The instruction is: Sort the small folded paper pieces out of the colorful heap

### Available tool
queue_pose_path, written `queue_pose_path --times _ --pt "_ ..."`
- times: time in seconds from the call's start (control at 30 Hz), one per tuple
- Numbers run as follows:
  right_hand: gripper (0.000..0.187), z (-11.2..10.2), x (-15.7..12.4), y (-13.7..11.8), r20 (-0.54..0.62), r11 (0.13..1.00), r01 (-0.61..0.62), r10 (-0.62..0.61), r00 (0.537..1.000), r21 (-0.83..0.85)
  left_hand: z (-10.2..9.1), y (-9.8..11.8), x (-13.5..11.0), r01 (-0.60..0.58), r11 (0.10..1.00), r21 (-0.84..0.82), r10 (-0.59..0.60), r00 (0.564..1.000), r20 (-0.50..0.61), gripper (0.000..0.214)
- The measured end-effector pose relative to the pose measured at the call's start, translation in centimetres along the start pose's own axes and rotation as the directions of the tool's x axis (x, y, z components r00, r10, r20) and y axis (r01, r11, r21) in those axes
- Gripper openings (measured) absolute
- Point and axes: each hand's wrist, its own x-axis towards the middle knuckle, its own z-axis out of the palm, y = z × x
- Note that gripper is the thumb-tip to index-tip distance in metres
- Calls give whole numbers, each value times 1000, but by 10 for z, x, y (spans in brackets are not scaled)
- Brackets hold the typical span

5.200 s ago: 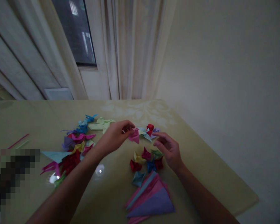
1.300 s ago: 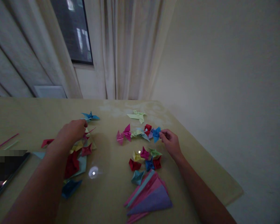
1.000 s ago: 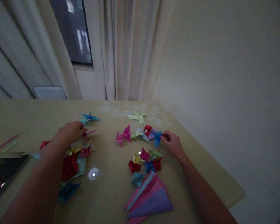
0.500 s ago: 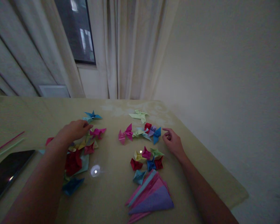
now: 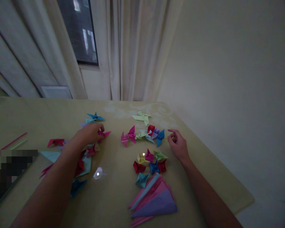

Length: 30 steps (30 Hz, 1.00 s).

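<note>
We see the left hand left of centre, fingers pinched on a magenta folded paper shape lying on the yellow-green table, at the upper edge of a loose pile of coloured folded papers. The right hand, right of centre, is loosely spread and holds nothing; its fingertips sit just beside the blue folded paper piece ending a row of paper shapes. The hands are well apart.
</note>
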Motion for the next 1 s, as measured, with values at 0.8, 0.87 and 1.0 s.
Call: queue_pose_path --times 0.8,0.87,1.0 --pt "18 10 -39 -56 73 920 297 -324 943 256 16 188 -44 -387 501 -774 466 874 -136 36" --pt "18 8 -35 -52 70 937 232 -258 964 260 2 174 -42 -372 546 -751 434 892 -126 41" --pt "20 12 -20 -42 76 957 95 -120 990 274 -30 108 -33 -224 908 -354 158 966 -205 33"
